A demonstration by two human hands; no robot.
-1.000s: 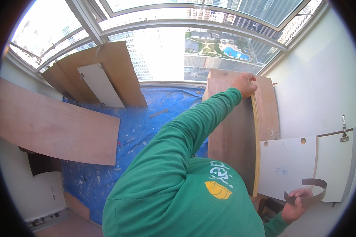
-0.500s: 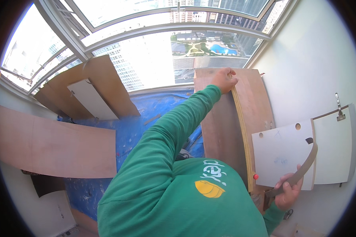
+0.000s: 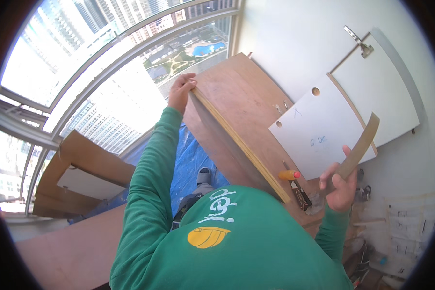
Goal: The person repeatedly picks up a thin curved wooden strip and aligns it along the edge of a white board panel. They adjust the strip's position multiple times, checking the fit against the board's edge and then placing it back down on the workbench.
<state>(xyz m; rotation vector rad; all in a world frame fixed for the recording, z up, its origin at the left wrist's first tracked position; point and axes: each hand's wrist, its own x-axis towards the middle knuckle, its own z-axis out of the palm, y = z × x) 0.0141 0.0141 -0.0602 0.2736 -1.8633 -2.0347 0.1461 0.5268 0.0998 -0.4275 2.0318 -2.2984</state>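
Observation:
My left hand (image 3: 181, 93) is closed around the far corner of a wooden panel (image 3: 241, 142), which stands on its edge with the raw, pale yellow edge facing up. My right hand (image 3: 342, 187) grips a thin, bendy brown strip (image 3: 361, 145) that looks like edge banding; its free end curves up and away from the fingers. Between the panel and that hand lies a yellow bottle (image 3: 287, 175) with a red cap. Beside the bottle is a dark hand tool (image 3: 300, 197), its kind hard to make out. A broad reddish wooden board (image 3: 246, 87) lies beyond the panel's edge.
White cabinet doors (image 3: 319, 130) with round hinge holes lean by the right wall, one bearing a metal hinge (image 3: 361, 44). Blue sheeting (image 3: 191, 157) covers the floor. Brown boards (image 3: 89, 159) lean near the windows at left, and a large reddish board (image 3: 72, 246) lies nearer.
The view has turned rightward. My left hand stays on the panel's far corner, and my right hand still holds the strip, now raised. More of the yellow bottle and the dark tool shows.

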